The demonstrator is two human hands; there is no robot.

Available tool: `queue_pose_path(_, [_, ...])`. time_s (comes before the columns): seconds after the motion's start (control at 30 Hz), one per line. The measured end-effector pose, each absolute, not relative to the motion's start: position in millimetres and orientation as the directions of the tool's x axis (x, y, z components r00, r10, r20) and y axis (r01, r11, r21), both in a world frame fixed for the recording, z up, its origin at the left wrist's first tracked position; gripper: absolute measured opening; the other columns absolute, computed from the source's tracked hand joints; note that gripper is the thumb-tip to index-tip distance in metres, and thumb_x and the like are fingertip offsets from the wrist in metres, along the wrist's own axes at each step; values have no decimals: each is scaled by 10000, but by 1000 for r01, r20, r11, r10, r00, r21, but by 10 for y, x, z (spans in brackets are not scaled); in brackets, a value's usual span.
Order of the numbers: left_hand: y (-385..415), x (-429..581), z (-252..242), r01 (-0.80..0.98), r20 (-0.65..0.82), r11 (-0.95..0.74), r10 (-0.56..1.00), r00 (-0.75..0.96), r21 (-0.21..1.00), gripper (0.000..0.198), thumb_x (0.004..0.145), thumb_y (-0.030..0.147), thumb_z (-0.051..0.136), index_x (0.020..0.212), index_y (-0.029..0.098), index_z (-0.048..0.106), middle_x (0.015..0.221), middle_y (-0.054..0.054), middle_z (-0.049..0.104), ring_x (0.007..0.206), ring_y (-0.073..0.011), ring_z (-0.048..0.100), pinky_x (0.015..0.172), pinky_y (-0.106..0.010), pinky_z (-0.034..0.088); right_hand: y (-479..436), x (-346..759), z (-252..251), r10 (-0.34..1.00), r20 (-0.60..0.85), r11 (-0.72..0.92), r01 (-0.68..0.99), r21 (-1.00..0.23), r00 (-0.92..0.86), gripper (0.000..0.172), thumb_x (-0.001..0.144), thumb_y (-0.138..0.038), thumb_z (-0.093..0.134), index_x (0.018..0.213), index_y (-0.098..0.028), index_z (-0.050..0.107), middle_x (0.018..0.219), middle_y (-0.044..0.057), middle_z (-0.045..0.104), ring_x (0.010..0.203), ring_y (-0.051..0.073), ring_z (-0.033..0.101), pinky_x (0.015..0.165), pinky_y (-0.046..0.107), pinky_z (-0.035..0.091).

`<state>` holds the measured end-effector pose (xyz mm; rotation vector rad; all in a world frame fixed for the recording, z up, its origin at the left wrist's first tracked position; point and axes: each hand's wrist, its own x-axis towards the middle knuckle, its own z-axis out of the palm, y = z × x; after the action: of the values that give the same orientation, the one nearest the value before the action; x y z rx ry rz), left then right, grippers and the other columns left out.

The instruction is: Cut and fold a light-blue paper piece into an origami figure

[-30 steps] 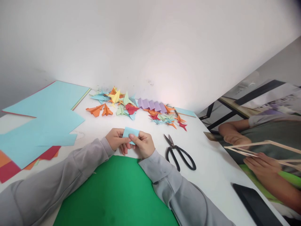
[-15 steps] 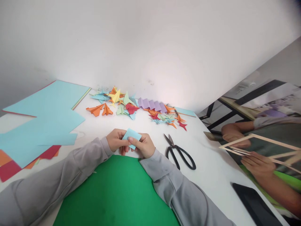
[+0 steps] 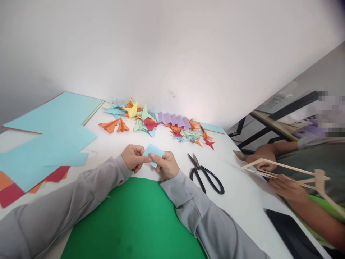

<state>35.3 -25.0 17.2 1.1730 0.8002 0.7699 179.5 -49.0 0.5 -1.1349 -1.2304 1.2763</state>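
Print (image 3: 310, 121): dark lettering, background right; too blurred for me to read.
Small blue paper (image 3: 154, 149): one, held between both hands, beyond the green sheet (image 3: 132, 216).
Right hand (image 3: 169, 166): thumb and fingers pinched on the paper.
Left hand (image 3: 132, 157): one finger across the paper; I cannot tell whether it grips.
Scissors (image 3: 198, 167): one pair, blades parted.
Purple pleated strip (image 3: 174, 120): one.

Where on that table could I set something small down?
The white table shows bare between the black-handled scissors and the black device; a smaller gap lies between the scissors and the nearest red paper plane. It's crowded along the wall, with paper planes and purple pleated paper, and left, under blue sheets.
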Motion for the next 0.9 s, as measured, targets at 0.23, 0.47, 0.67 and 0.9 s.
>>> queue_pose_path(0.23, [-192, 334, 96, -204, -129, 254, 866, 483, 945, 445, 515, 451, 735, 475, 163, 399, 259, 62, 412, 195, -70, 345, 222, -161, 204, -491, 1778, 12, 995, -30, -41, -108, -993, -95, 495, 620, -533, 628, 328, -153, 504, 286, 1, 483, 267, 48, 346, 320, 208, 222])
queue_pose_path(0.47, [-191, 338, 114, -260, -122, 289, 851, 510, 921, 454, 551, 486, 702, 460, 161, 398, 264, 63, 392, 196, -69, 342, 223, -166, 190, -471, 1790, -3, 994, -11, -25, -128, -991, -108, 466, 624, -509, 647, 355, -142, 543, 317, 9, 519, 286, 53, 376, 343, 207, 254])
queue_pose_path(0.67, [-211, 368, 146, -237, -115, 239, 891, 440, 942, 437, 549, 480, 701, 487, 154, 417, 298, 55, 450, 210, -62, 365, 230, -159, 219, -474, 1770, -17, 994, 0, -12, -107, -994, -107, 521, 637, -588, 590, 372, -143, 533, 332, 11, 516, 296, 57, 381, 352, 211, 269])
queue_pose_path(0.9, [-217, 333, 135, -109, -133, 221, 840, 525, 969, 353, 502, 373, 748, 549, 135, 493, 298, 51, 460, 211, -52, 343, 235, -159, 204, -498, 1778, -1, 971, 42, 43, 1, -999, -235, 492, 697, -563, 552, 488, -121, 604, 438, 24, 565, 378, 68, 444, 421, 214, 333])
